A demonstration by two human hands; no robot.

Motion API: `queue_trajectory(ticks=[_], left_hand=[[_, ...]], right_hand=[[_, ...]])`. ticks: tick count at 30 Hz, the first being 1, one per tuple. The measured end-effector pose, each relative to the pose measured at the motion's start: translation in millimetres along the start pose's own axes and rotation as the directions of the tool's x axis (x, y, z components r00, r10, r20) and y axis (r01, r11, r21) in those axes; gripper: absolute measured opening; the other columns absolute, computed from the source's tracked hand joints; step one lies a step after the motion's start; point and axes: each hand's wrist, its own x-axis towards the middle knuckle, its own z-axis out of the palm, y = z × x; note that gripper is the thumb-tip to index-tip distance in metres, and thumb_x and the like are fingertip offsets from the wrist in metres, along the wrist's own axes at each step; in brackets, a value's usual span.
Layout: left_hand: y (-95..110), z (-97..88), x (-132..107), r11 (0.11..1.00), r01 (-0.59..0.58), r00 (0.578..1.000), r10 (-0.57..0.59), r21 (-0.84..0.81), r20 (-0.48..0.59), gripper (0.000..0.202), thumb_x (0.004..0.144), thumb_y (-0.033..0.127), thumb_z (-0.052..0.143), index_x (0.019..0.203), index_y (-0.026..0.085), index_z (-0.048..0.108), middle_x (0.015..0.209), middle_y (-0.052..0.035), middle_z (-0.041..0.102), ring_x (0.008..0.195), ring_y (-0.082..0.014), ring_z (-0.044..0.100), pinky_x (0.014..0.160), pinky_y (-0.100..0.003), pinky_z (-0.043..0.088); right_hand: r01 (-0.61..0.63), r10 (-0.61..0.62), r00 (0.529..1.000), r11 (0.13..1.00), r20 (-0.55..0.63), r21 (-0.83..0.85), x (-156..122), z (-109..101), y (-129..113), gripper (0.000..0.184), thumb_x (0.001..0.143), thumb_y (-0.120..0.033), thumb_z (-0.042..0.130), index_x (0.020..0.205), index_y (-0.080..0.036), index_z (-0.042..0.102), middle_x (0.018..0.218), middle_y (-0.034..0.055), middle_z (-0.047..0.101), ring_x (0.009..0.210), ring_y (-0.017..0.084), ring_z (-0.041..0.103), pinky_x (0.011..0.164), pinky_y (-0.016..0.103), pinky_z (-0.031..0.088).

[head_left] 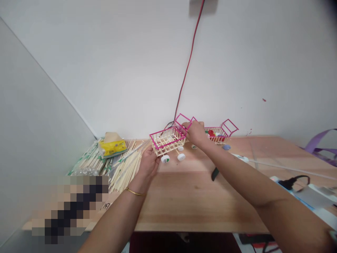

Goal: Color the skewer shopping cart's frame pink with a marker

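A miniature shopping cart point(168, 140) made of pale sticks, with a pink rim, a pink handle frame and white round wheels, is held just above the table. My left hand point(150, 161) grips it from below at its left end, the fingertips partly hidden under the basket. At the handle end, my right hand point(196, 133) is closed with its fingers at the pink frame; the exact pinch is hard to see. Behind that hand stands another stick cart point(219, 134) loaded with small coloured round items, partly covered by the hand. A blue disc point(226, 147) lies beside it.
Loose wooden sticks point(126, 168) and a yellow tissue pack point(112, 146) lie at the left. A dark curved tool point(215, 173) shows beneath my right forearm. A power strip point(279, 182) with a black plug point(288, 183) sits at the right. A red cable point(190, 59) runs down the wall.
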Motion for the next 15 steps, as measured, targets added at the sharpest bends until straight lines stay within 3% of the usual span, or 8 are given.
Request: queue_trajectory(ticks=[4, 7, 10, 12, 13, 15], left_hand=[[0.8, 1.7, -1.4, 1.0, 0.009, 1.0, -0.009, 0.007, 0.0, 0.038, 0.052, 0.012, 0.085, 0.087, 0.013, 0.07, 0.085, -0.0051, 0.074, 0.076, -0.0146, 0.069, 0.072, -0.024, 0.054], [1.6, 0.8, -0.2, 0.999, 0.041, 0.999, -0.041, -0.019, -0.022, 0.033, 0.055, 0.015, 0.084, 0.085, 0.013, 0.07, 0.083, -0.005, 0.074, 0.075, -0.0148, 0.068, 0.074, -0.026, 0.055], [1.8, -1.2, 1.4, 0.996, 0.082, 0.996, -0.083, -0.031, -0.024, 0.028, 0.059, 0.014, 0.082, 0.084, 0.014, 0.07, 0.084, -0.0041, 0.074, 0.076, -0.0138, 0.068, 0.077, -0.026, 0.055], [1.6, -1.0, 0.6, 0.995, 0.1, 0.995, -0.1, -0.031, -0.006, 0.028, 0.06, 0.013, 0.082, 0.085, 0.015, 0.07, 0.087, -0.0038, 0.074, 0.078, -0.0138, 0.068, 0.079, -0.027, 0.055], [1.4, 0.0, -0.9, 0.994, 0.107, 0.994, -0.107, -0.028, 0.014, 0.029, 0.06, 0.013, 0.082, 0.086, 0.014, 0.07, 0.087, -0.0041, 0.074, 0.078, -0.0144, 0.068, 0.08, -0.028, 0.055], [0.6, 4.1, -6.2, 0.993, 0.12, 0.99, -0.12, -0.002, 0.071, 0.03, 0.06, 0.013, 0.082, 0.087, 0.013, 0.069, 0.089, -0.0058, 0.074, 0.081, -0.0163, 0.069, 0.082, -0.031, 0.055]], right_hand=[[0.024, -0.024, 1.0, 0.999, 0.02, -0.021, -4.3, 1.3, -2.9, 0.019, 0.09, -0.024, 0.048, 0.095, -0.018, 0.065, 0.088, 0.0123, 0.07, 0.09, 0.028, 0.053, 0.074, 0.036, 0.026], [0.023, -0.023, 0.999, 1.0, -0.045, 0.012, -11.9, -3.0, -3.7, 0.025, 0.091, -0.026, 0.048, 0.11, -0.018, 0.062, 0.104, 0.0147, 0.068, 0.099, 0.03, 0.052, 0.079, 0.039, 0.029], [0.014, 0.044, 0.976, 0.963, -0.212, 0.268, -26.3, -11.4, -1.1, 0.03, 0.092, -0.031, 0.048, 0.117, -0.019, 0.059, 0.113, 0.0135, 0.065, 0.104, 0.03, 0.053, 0.086, 0.044, 0.036], [0.028, 0.13, 0.963, 0.822, -0.235, 0.569, -40.0, -16.3, 1.7, 0.037, 0.091, -0.039, 0.052, 0.123, -0.021, 0.053, 0.119, 0.0122, 0.062, 0.105, 0.026, 0.057, 0.089, 0.042, 0.042], [0.021, 0.142, 0.975, 0.71, -0.172, 0.703, -47.7, -17.9, 2.8, 0.046, 0.09, -0.044, 0.054, 0.131, -0.025, 0.046, 0.127, 0.0111, 0.059, 0.111, 0.025, 0.057, 0.09, 0.042, 0.044], [0.032, 0.056, 0.996, 0.513, -0.07, 0.858, -64.0, -19.6, 3.4, 0.074, 0.079, -0.053, 0.067, 0.142, -0.032, 0.032, 0.142, 0.01, 0.047, 0.126, 0.027, 0.05, 0.096, 0.045, 0.045]])
